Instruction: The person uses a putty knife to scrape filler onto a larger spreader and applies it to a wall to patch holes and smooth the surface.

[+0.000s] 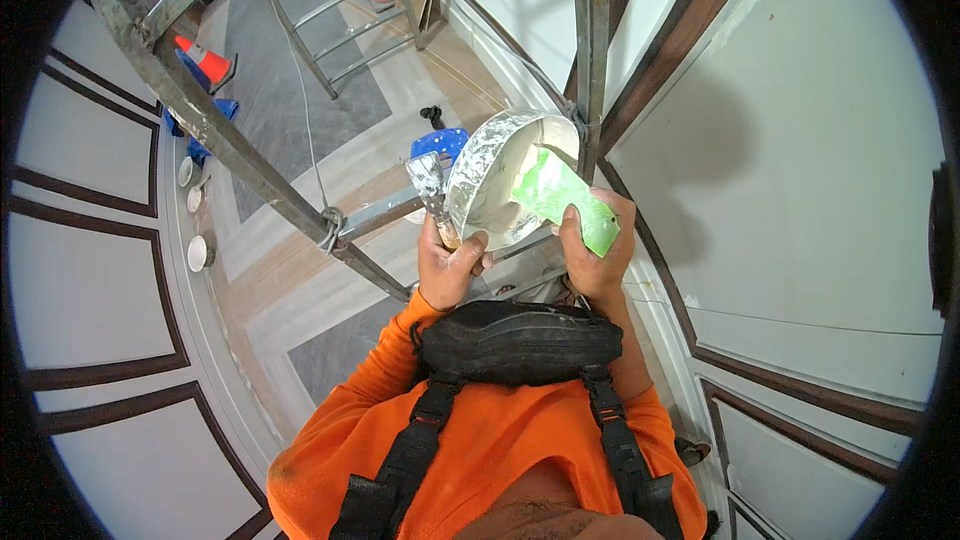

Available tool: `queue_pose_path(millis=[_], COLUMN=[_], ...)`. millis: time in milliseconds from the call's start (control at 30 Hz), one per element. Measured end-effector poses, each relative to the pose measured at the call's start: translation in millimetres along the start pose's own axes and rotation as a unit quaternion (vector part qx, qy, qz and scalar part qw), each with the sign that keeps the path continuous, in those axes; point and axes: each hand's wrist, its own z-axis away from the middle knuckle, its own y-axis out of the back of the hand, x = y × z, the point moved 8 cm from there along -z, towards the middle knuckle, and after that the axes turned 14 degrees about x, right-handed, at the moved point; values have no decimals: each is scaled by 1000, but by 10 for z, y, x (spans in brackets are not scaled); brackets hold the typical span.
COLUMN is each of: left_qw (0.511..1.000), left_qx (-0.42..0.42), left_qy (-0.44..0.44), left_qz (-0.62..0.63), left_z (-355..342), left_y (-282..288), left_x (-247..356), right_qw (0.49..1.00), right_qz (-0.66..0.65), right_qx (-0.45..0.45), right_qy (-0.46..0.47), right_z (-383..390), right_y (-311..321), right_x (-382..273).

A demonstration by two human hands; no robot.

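Observation:
My left hand [447, 268] is closed at the near rim of a white bucket [482, 178], which is tilted and smeared with dried filler. The same hand grips the handle of a putty knife [428, 183], its blade pointing up beside the bucket's left side. In my right hand [602, 252] is a flat green plastic spreader [562, 196], pinched between thumb and fingers. The spreader's far end reaches into the bucket's mouth, where pale paste [518, 162] coats the inner wall. A speckled blue object [440, 144] shows just behind the bucket; its kind is unclear.
Metal scaffold bars [225, 125] run along the left, with another upright [590, 50] beyond my right hand. A ladder-like metal frame [340, 25], orange cones [207, 64] and white tubs [200, 253] stand farther off. The panelled wall [800, 170] is close on the right.

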Motion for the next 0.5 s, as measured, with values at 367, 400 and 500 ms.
queue_pose_path(millis=[367,400,500], left_qw=[998,998,998], left_qx=[52,52,50], left_qy=[-20,-20,-23], left_qz=[-18,-13,-4], left_z=[-146,-149,-152], left_y=[62,78,103], left_x=[-37,-32,-11], right_qw=[984,983,986], right_qz=[-120,-122,-109], right_qx=[-34,-19,-27], right_qy=[-128,-137,-125], right_z=[-24,-44,-72], right_y=[-153,-117,-66], right_x=[26,34,5])
